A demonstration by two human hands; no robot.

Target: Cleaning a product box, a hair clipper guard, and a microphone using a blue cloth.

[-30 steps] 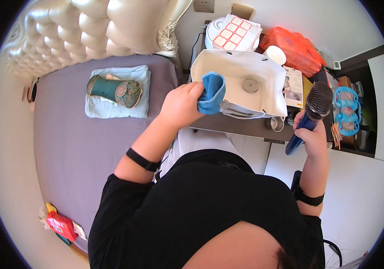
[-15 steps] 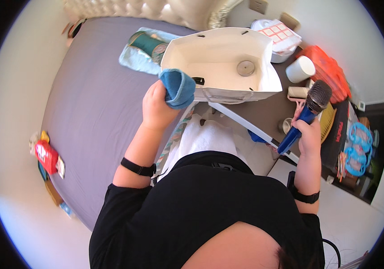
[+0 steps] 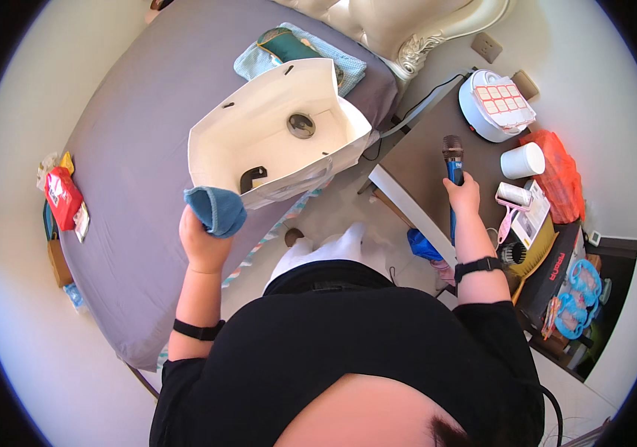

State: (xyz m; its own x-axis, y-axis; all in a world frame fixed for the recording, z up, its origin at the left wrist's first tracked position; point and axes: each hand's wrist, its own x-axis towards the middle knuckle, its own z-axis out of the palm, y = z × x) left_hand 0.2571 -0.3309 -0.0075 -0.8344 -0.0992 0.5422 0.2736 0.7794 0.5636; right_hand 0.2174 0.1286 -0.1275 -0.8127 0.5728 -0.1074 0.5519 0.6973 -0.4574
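A folded blue cloth (image 3: 218, 211) is bunched in my left hand (image 3: 204, 246), whose fingers are closed round it beside the near left corner of a white bag (image 3: 218, 141). The bag gapes wide at the bed's edge. Inside it lie a round shiny disc (image 3: 301, 126) and a dark curved object (image 3: 253, 179) that I cannot make out. My right hand (image 3: 464, 195) grips a blue microphone (image 3: 453, 165) with a dark mesh head, its head pointing away from me above the brown bedside table (image 3: 416, 167).
A white round appliance (image 3: 478, 119) stands at the table's far end. Nearer are a white cup (image 3: 523, 161), an orange-red plastic bag (image 3: 560, 179), a lint roller (image 3: 513, 195), a yellow comb (image 3: 536, 262) and blue sandals (image 3: 579, 294). A green pillow (image 3: 288, 45) lies on the grey bed (image 3: 132, 134).
The view has swung rightward, so the bag and cloth appear farther left. My right hand has moved leftward and farther over the table, and the microphone has turned from slanted to nearly straight away from me.
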